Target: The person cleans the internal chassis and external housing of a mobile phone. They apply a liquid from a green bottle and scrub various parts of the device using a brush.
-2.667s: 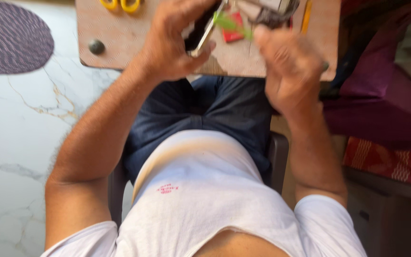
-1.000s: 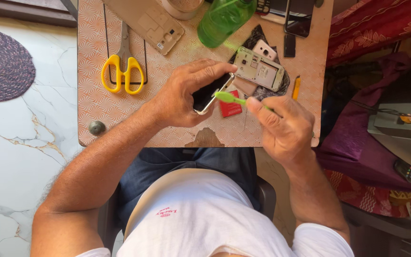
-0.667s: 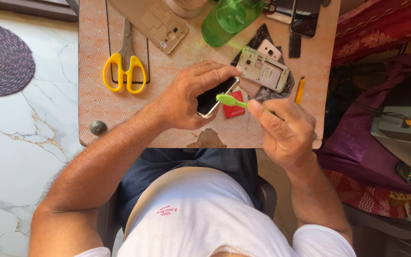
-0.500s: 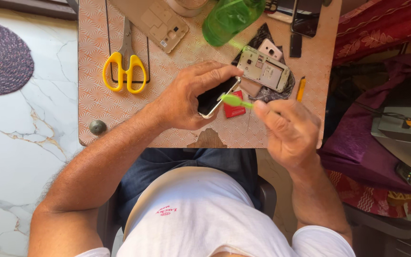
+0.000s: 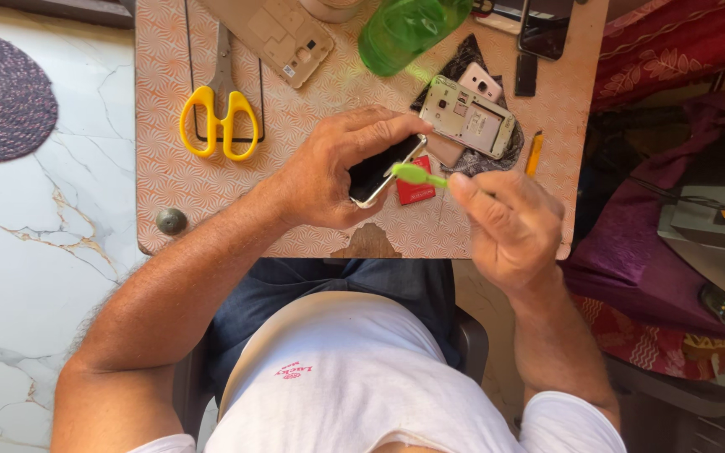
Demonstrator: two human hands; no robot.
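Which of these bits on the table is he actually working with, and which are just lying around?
In use:
- phone, held in the left hand
- green pry tool, held in the right hand, its tip at the phone's edge

Lying about:
- scissors
- green bottle
- open phone frame
- gold back cover
- red card
- orange tool

L hand (image 5: 329,172): forearm comes in from lower left, angled up to the right, wrist straight. Palm down, fingers curled w/ thumb underneath, closed in a grip; index and middle stretched along the top edge of what it holds. R hand (image 5: 509,222): forearm rises from lower right, nearly vertical, elbow bent. Back of hand faces camera, fingers folded in, thumb and index pinched together at upper left, tips pointing toward L hand. Hands close, not touching.
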